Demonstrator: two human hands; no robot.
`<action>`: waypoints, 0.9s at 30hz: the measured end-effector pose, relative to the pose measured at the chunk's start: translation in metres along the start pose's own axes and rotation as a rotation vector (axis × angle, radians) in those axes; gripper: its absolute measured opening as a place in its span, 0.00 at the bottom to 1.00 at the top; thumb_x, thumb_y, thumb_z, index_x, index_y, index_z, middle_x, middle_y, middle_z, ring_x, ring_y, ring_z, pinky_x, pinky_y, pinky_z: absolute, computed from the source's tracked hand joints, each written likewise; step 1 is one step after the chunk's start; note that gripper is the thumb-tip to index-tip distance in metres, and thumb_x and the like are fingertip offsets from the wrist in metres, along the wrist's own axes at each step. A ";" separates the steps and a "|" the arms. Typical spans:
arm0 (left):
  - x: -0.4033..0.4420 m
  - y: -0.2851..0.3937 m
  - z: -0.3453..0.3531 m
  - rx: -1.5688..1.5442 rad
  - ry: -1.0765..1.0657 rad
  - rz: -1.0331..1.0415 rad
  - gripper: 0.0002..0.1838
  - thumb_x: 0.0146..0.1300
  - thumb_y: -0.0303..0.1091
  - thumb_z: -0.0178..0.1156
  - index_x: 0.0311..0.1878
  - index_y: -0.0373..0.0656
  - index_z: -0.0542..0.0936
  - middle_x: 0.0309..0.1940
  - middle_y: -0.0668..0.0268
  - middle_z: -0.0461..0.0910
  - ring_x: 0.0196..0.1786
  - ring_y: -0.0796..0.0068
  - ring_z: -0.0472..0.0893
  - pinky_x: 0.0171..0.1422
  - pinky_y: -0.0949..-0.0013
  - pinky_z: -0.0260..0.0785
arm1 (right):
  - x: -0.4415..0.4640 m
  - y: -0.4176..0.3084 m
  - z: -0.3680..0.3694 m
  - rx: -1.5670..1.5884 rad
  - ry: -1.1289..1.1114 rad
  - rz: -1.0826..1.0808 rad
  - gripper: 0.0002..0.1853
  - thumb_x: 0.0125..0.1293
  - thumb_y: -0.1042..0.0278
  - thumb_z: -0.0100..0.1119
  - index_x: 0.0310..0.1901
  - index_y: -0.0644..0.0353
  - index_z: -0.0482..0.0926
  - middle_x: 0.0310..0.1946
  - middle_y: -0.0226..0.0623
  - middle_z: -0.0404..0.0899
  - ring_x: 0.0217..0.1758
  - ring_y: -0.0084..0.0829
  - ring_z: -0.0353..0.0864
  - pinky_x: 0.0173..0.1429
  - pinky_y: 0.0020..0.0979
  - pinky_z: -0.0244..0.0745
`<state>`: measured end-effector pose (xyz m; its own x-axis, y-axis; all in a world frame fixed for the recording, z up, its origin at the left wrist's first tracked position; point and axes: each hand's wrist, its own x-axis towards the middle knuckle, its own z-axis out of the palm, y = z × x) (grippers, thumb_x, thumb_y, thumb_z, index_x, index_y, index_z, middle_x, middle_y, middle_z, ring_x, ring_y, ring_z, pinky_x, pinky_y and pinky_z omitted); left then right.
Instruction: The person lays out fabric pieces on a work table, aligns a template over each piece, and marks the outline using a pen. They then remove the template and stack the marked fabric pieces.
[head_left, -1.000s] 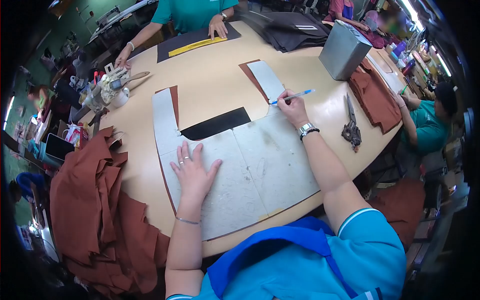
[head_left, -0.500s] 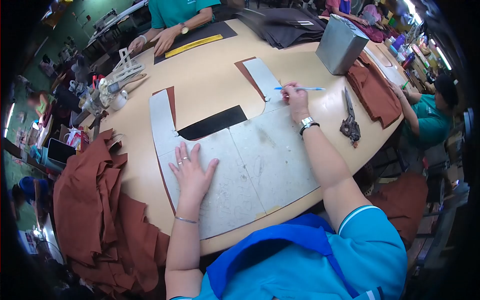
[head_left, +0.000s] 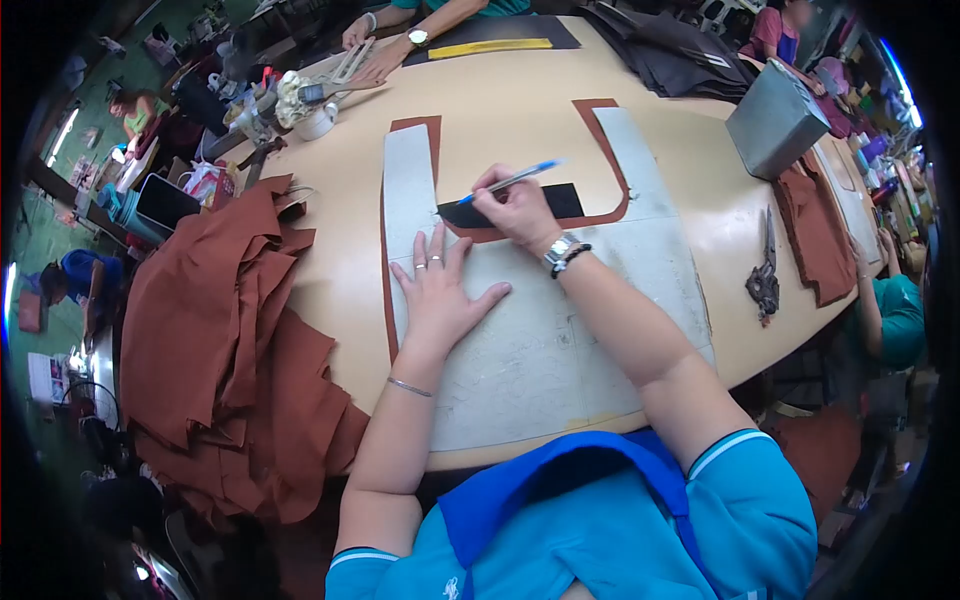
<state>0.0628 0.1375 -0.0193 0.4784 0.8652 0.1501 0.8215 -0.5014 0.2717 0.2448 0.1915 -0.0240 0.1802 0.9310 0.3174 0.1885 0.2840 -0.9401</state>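
Observation:
A large grey-white U-shaped pattern template lies flat on the table, over reddish-brown fabric that shows along its edges. My left hand is spread flat on the template, below its left arm. In my right hand is a blue-and-clear pen, pinched between the fingers. The pen's tip points left, near the inner corner of the template's left arm; whether it touches the surface I cannot tell. A black rectangular piece lies in the template's cut-out, partly behind my right hand.
Dark-handled scissors lie right of the template. A metal can stands at the back right by folded brown fabric. Brown fabric pieces hang over the left edge. Across the table a co-worker's hand rests near a yellow strip.
My right hand has moved left with the pen, from the template's right arm to its left inner corner. My left hand stays spread on the template. The view has shifted.

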 end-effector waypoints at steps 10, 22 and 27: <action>-0.008 0.005 -0.015 0.030 -0.098 -0.064 0.50 0.52 0.74 0.60 0.68 0.45 0.67 0.74 0.50 0.54 0.79 0.44 0.46 0.68 0.19 0.38 | 0.003 0.012 0.030 -0.074 -0.016 -0.015 0.07 0.61 0.68 0.62 0.34 0.63 0.80 0.23 0.34 0.81 0.25 0.19 0.78 0.31 0.25 0.73; -0.010 0.001 -0.005 0.002 -0.072 -0.062 0.50 0.52 0.75 0.59 0.68 0.45 0.66 0.76 0.49 0.49 0.79 0.43 0.41 0.69 0.19 0.35 | 0.003 0.012 0.032 -0.156 -0.043 -0.061 0.07 0.61 0.67 0.62 0.35 0.62 0.81 0.27 0.36 0.83 0.29 0.23 0.79 0.35 0.27 0.75; -0.010 0.002 -0.008 -0.027 -0.083 -0.065 0.48 0.53 0.71 0.61 0.68 0.44 0.66 0.75 0.48 0.49 0.79 0.43 0.42 0.70 0.20 0.36 | 0.000 -0.003 0.020 0.104 -0.018 0.115 0.10 0.71 0.65 0.56 0.46 0.63 0.80 0.35 0.34 0.84 0.35 0.22 0.80 0.42 0.24 0.76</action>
<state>0.0570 0.1274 -0.0129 0.4491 0.8920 0.0520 0.8436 -0.4425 0.3043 0.2251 0.1948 -0.0239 0.1771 0.9626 0.2051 0.0667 0.1961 -0.9783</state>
